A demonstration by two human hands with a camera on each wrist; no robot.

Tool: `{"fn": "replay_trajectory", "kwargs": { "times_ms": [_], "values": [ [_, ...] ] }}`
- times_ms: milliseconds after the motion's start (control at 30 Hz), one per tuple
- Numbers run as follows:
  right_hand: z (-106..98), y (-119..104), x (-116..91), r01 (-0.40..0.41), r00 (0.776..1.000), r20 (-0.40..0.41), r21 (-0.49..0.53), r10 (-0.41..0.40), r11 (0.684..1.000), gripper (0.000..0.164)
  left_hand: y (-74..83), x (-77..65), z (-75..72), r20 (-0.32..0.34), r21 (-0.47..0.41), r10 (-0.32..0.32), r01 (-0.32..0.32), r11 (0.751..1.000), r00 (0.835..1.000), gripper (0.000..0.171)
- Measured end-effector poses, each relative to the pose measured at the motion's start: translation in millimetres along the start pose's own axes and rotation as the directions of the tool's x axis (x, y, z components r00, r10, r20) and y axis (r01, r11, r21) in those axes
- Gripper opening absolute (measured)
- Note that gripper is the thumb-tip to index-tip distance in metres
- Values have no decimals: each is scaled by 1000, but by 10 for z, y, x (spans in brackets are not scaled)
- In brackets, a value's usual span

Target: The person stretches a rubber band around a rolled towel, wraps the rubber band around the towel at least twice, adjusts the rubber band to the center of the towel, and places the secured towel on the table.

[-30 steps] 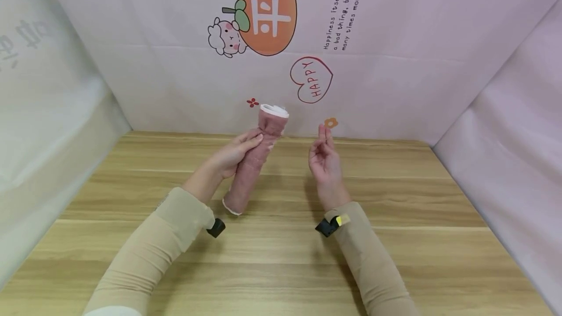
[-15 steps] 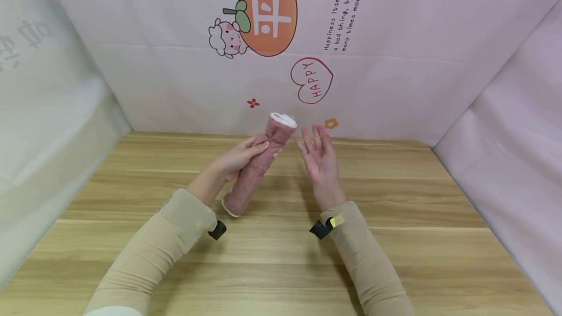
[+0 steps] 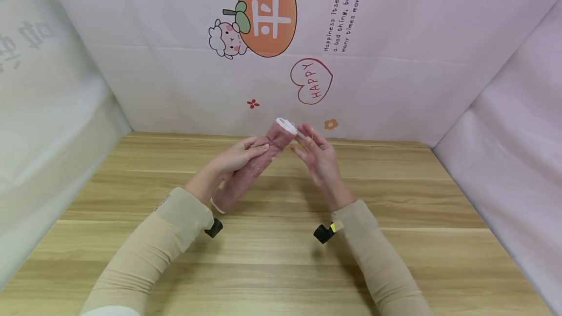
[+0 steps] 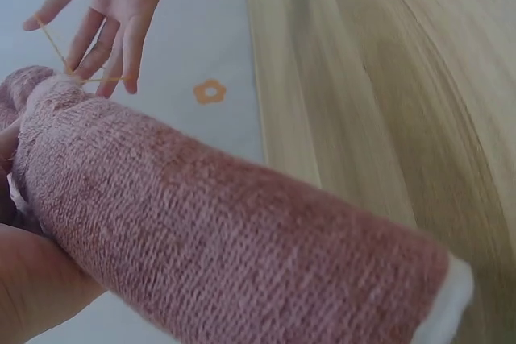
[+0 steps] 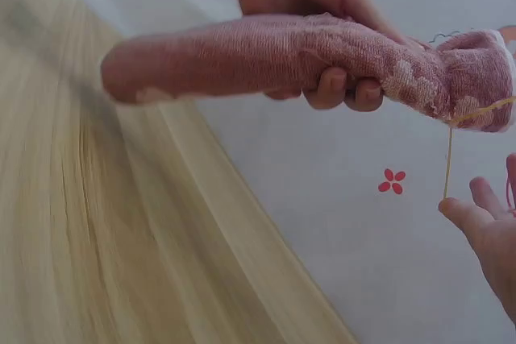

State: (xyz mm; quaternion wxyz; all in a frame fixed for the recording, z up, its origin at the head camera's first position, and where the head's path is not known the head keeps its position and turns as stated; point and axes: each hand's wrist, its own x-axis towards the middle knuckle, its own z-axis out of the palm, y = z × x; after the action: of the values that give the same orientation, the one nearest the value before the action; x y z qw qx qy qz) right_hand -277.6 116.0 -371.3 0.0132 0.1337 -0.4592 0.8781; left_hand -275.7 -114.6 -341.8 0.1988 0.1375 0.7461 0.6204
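My left hand [image 3: 232, 158] grips a rolled pink towel [image 3: 251, 172], its fingers and thumb wrapped round the roll near the upper end. The towel slants up to the right, held off the table, with white edging at both ends. Near its upper end the roll is drawn in to a narrow neck. A thin yellow rubber band [image 5: 449, 159] runs from this neck to my right hand [image 3: 323, 162]. In the left wrist view, the right hand's fingers [image 4: 95, 42] are spread and nearly straight, with the band stretched between their tips.
The wood-grain table [image 3: 272, 262] ends at a white cloth backdrop [image 3: 395, 91] printed with cartoons and lettering. White cloth also hangs on both sides. Small black devices sit at both wrists.
My right hand spread its fingers, then moved left to the towel's upper end, its fingers bending somewhat. The towel has tilted further right, its upper end moving right and slightly down.
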Motion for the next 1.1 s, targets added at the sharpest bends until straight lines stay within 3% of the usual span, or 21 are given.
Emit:
{"fn": "replay_trajectory", "kwargs": {
  "times_ms": [133, 367, 633, 833, 1100],
  "values": [
    [16, -27, 7, 35, 999, -3, -219, -36, 975, 51, 6, -5, -13, -3, 71, 11, -11, 997, 1000, 37],
    [-7, -80, 6, 112, 991, 122, -470, -62, 876, 55, 46, -34, -27, 3, 246, 53, -52, 968, 999, 42],
    [0, -105, -13, 197, 971, 227, -600, -71, 775, 49, 48, -55, -42, 51, 360, 104, -115, 926, 993, 29],
    [11, -108, -21, 217, 968, 240, -659, -73, 720, 56, 50, -49, -32, 60, 404, 115, -129, 905, 992, 18],
    [28, -111, -36, 290, 946, 321, -762, -51, 579, 58, 40, -38, -13, 63, 550, 149, -159, 820, 987, 19]
  ]
}}
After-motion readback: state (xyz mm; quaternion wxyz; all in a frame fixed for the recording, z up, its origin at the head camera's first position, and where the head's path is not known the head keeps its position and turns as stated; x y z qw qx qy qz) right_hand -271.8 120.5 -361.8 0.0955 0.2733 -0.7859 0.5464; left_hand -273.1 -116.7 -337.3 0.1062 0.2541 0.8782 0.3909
